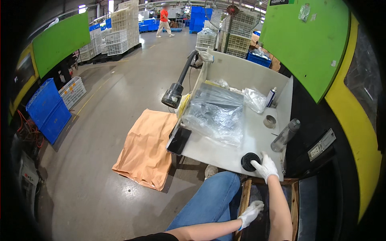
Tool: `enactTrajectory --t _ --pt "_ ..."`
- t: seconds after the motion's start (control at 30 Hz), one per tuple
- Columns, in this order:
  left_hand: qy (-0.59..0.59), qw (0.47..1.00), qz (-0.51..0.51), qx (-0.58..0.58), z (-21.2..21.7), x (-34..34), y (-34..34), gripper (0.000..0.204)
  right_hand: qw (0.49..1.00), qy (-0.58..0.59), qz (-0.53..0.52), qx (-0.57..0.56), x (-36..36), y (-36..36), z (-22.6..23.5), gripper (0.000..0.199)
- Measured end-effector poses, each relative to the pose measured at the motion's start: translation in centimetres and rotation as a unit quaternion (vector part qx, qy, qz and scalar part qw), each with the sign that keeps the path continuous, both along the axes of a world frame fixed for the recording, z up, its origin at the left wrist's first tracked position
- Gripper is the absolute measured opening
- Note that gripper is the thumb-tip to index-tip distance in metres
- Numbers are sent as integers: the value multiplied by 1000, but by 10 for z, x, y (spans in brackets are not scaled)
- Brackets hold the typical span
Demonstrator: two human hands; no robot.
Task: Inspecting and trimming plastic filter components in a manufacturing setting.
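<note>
From the head view, the person sits at a pale desk (pixel 241 148) with walls at its back and sides. The right hand (pixel 265 166), in a white glove, lies on a round black ribbed part (pixel 249 161) at the desk's near edge, fingers curled over its right side and gripping it. The left hand (pixel 251 212), also gloved, is down below the desk beside the blue-jeaned knee, resting on a wooden frame (pixel 244 201); whether it holds anything I cannot tell. A heap of clear plastic bags (pixel 215 114) covers the middle of the desk, a grey bottle (pixel 284 135) stands just right of the black part, and a small metal ring (pixel 269 121) lies behind it. A black lamp (pixel 173 95) hangs over the left edge. To lift the part cleanly, I'd keep the grip square and clear of the bottle.
</note>
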State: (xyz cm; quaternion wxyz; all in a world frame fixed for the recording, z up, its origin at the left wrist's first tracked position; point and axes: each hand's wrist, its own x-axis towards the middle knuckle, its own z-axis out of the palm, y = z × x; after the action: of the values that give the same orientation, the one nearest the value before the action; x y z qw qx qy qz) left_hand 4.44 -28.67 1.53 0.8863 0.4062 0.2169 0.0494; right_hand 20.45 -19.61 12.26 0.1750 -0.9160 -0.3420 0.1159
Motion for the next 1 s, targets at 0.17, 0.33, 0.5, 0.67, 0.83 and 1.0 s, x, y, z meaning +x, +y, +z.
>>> enactTrajectory --t 0.17,0.33,0.5,0.67,0.83,1.0 --pt "90 972 33 217 -15 7 -2 86 893 270 -155 324 -38 -77 -29 36" --pt "-85 944 -186 261 -15 1 -5 39 810 337 -271 395 -81 -140 -51 37" --pt "-45 872 -276 402 -6 -7 -7 29 760 263 -326 496 -99 -183 -69 60" --pt "-75 889 -227 389 -19 -6 -12 25 896 225 -175 342 -124 -225 -95 38" --pt "-37 751 -404 521 -22 -17 -16 39 634 381 -274 614 -120 -241 -124 22" --pt "-49 808 -348 473 -12 -17 -10 44 683 243 -467 506 -106 -284 -169 18"
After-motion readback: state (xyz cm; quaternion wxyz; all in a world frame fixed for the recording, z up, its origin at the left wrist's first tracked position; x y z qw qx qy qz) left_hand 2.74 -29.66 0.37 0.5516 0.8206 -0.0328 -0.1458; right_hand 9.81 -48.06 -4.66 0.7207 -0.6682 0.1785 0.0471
